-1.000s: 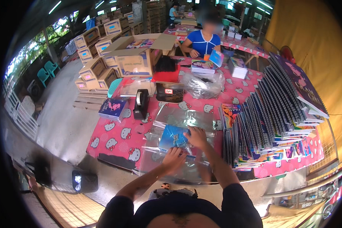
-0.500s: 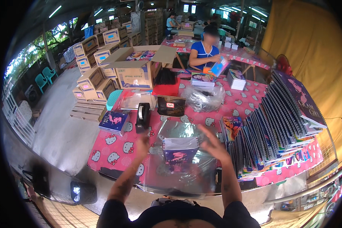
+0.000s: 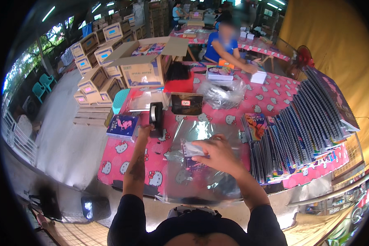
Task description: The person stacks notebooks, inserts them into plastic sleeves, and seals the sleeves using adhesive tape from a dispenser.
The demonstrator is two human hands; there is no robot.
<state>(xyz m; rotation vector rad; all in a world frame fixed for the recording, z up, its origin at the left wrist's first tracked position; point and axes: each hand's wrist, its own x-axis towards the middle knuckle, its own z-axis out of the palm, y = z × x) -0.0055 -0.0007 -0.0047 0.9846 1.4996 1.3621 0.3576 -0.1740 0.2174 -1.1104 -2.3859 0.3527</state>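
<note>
Table (image 3: 274,96): covered in a pink cartoon-print cloth.
Spiral notebooks (image 3: 303,123): long overlapping row along the table's right side.
Clear plastic bags (image 3: 201,180): glossy stack lying flat, directly before the person.
Bagged notebook (image 3: 192,152): resting on top of the bag stack, wrapped in clear film.
Tape dispenser (image 3: 156,117): black, upright, left of the bags.
Right hand (image 3: 217,152): fingers curled over the bagged notebook, pressing it down.
Left hand (image 3: 144,131): extended, fingers touching the tape dispenser's base; grip cannot be told.

I see a big packing workshop: stacked cardboard boxes (image 3: 95,69), long tables with pink cloths (image 3: 123,156), rows of spiral notebooks (image 3: 303,123) and another worker (image 3: 223,45).
</note>
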